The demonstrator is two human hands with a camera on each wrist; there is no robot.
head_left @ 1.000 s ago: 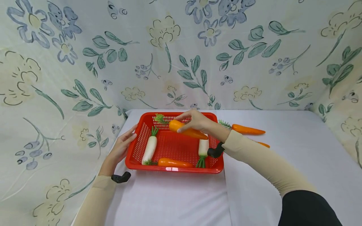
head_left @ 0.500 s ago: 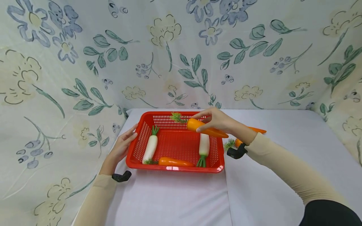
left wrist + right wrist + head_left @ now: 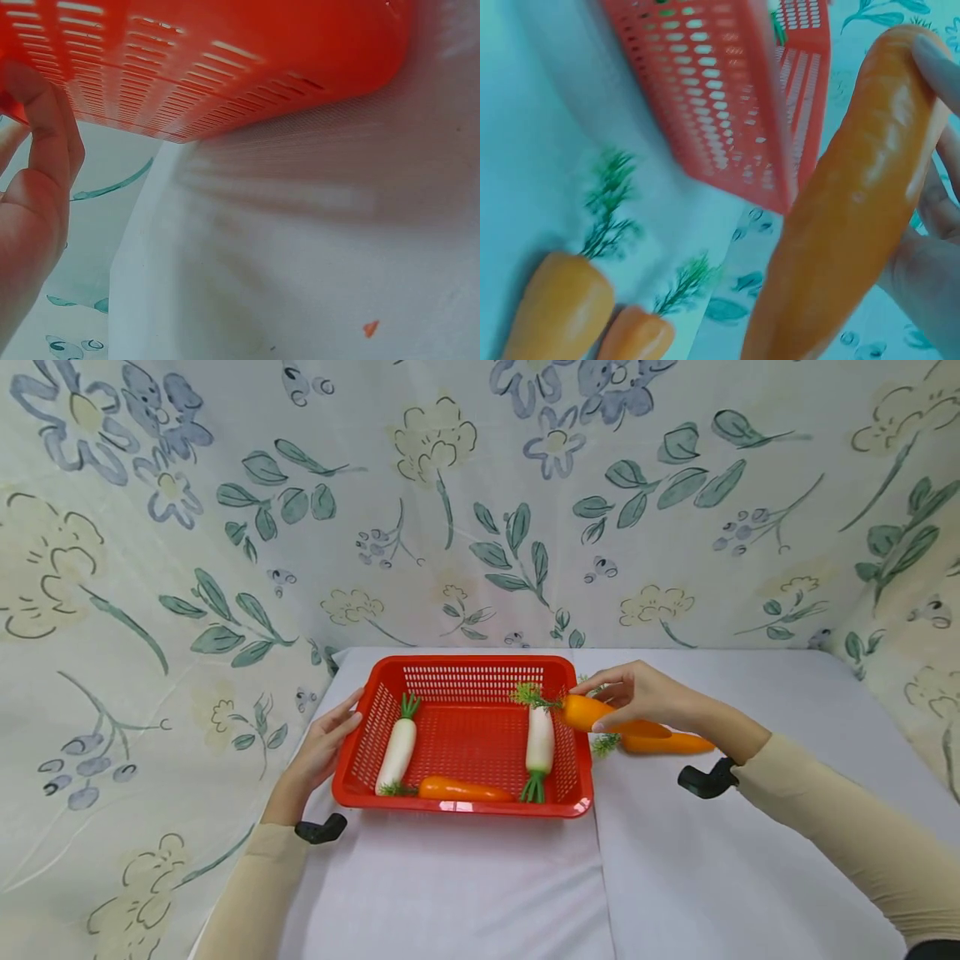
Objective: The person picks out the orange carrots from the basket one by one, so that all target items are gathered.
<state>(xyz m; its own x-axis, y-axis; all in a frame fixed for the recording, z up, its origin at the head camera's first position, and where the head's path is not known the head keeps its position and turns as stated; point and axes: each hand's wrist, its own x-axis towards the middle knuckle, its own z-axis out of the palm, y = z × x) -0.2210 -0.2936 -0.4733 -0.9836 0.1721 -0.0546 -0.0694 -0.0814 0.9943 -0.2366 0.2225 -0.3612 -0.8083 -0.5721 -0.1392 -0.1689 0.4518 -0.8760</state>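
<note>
Right hand [image 3: 648, 697]: orange carrot [image 3: 583, 713] pinched near its thick end, held over the right rim of the red basket [image 3: 465, 807], leafy top overhanging white radish [image 3: 539, 743]. Top should be kept clear of rim to avoid snagging. Basket wall is touched by left hand [image 3: 330, 739], fingers relaxed; steady contact advised. Two loose carrots [image 3: 559, 311] on surface [image 3: 675, 843] shouldn't be bumped.

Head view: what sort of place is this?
Probably a staged tabletop recording area, though the pictures can't confirm it: a white-covered table with floral-print cloth rising behind it, and a red basket holding shiny, artificial-looking vegetables.
</note>
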